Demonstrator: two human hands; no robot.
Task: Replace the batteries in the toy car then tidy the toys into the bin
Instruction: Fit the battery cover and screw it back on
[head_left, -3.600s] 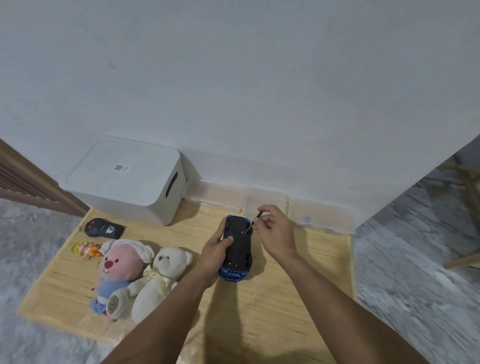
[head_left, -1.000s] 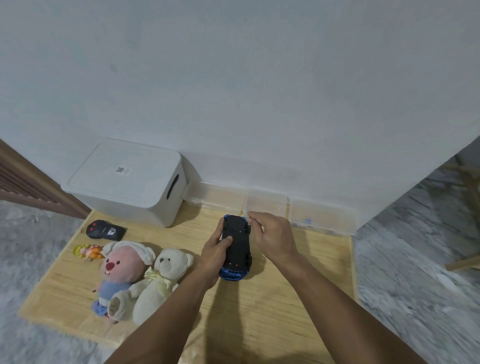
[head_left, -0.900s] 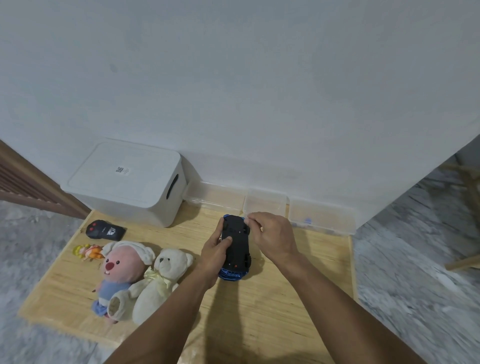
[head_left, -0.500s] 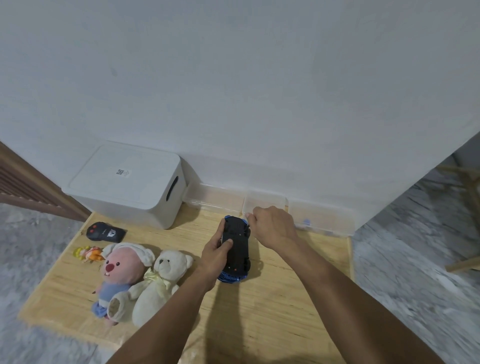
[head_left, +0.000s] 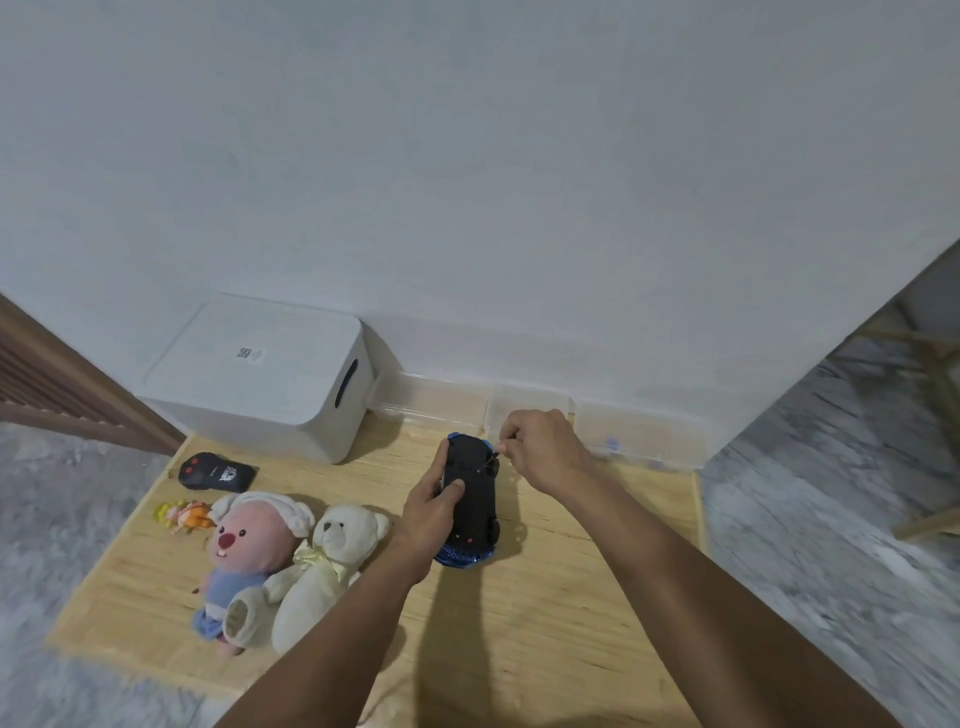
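Toy car (head_left: 471, 506) sits belly-up at center of frame on the wooden board (head_left: 545, 613), black underside facing up, blue body showing at the near end. Left hand (head_left: 434, 512) grips the car's left side, thumb laid across the underside, fingers curled round the far edge. Right hand (head_left: 543, 449) hovers at the car's upper right corner, fingers bunched together, pinching a thin dark tool (head_left: 491, 458) w/ its tip down on the underside; what kind of tool is too small to tell. Both forearms reach in from the bottom of the frame.

Behind the car, along the wall: a row of clear trays (head_left: 530, 410); rightmost one holds a small blue bit, others' contents can't be made out. Upper left of the board: white bin (head_left: 260, 384), lid on, slot handle on its side.

Left of the car: white teddy (head_left: 322, 566), pink plush (head_left: 247, 551), small yellow-orange figure (head_left: 182, 515), black remote (head_left: 215, 472) nr the bin.
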